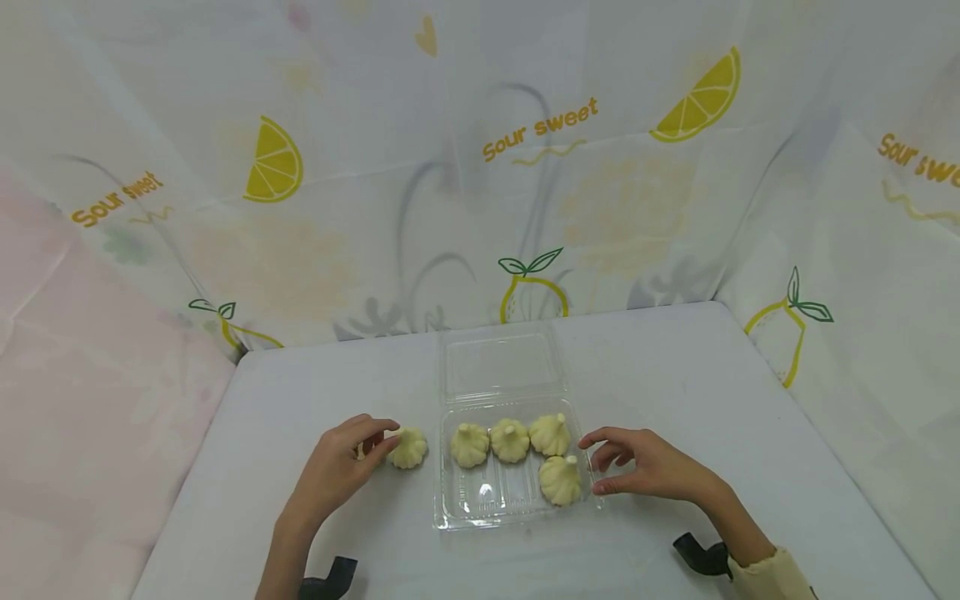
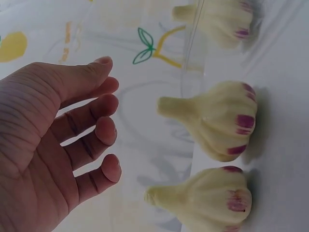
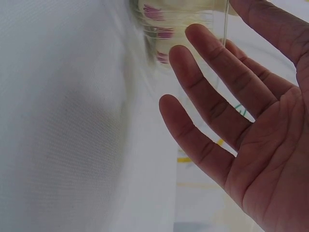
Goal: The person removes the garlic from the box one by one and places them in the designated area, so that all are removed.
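A clear plastic clamshell box [image 1: 480,525] lies with its lid [image 1: 502,362] folded back, and several garlic bulbs [image 1: 510,442] sit inside, three in a row and one in front at the right. Left of the box, a loose garlic bulb [image 1: 409,450] stands on the table. My left hand [image 1: 348,458] hovers by it, thumb and fingers loosely bent and holding nothing. The left wrist view shows a second loose bulb [image 2: 212,200], hidden by that hand in the head view. At the box's right edge is my right hand [image 1: 648,467], fingers spread and relaxed, fingertips close to the wall.
A white table [image 1: 697,375] carries everything. Behind and beside it hang pale cloth sheets [image 1: 337,250] with lemon prints. Black wrist-worn pieces show below the left [image 1: 330,579] and right [image 1: 701,557] hands.
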The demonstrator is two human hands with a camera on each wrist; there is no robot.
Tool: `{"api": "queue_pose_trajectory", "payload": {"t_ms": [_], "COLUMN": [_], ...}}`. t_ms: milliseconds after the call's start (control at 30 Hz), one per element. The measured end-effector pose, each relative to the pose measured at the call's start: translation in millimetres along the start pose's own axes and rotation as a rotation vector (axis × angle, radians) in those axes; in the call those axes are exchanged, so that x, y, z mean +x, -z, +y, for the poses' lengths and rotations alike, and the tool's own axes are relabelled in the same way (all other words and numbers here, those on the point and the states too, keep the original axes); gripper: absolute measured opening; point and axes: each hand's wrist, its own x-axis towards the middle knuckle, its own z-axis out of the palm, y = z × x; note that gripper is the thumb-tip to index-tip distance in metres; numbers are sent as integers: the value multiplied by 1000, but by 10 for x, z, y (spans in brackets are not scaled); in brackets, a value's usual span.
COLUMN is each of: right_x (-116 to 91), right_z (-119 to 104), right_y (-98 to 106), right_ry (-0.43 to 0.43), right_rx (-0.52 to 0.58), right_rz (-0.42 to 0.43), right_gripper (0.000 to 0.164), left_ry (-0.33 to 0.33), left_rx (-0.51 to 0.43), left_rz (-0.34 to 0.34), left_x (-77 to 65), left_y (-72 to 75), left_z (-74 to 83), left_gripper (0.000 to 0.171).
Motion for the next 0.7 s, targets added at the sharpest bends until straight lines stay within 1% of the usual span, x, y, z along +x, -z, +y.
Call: {"api": "queue_pose_trajectory", "payload": {"t_ms": [267,433,567,700], "right_x": [-3,3,2,-4], "right_z": [4,8,4,0], "right_y": [5,8,7,4], "right_ry": [-4,0,1,-5], "right_rx": [-9,-15,-20,-19], "right_rz": [1,0,2,3], "right_gripper": [50,51,51,51], "left_ry": [-31,-34,-64,-94], "left_rx": [-96,-103,-111,-153], "left_rz": [-41,-77,-81,-83], "left_x": [79,124,166,198], "left_y": [-130,-199,-247,-296], "left_z": [144,206,243,284], "left_gripper": [17,17,17,17]}}
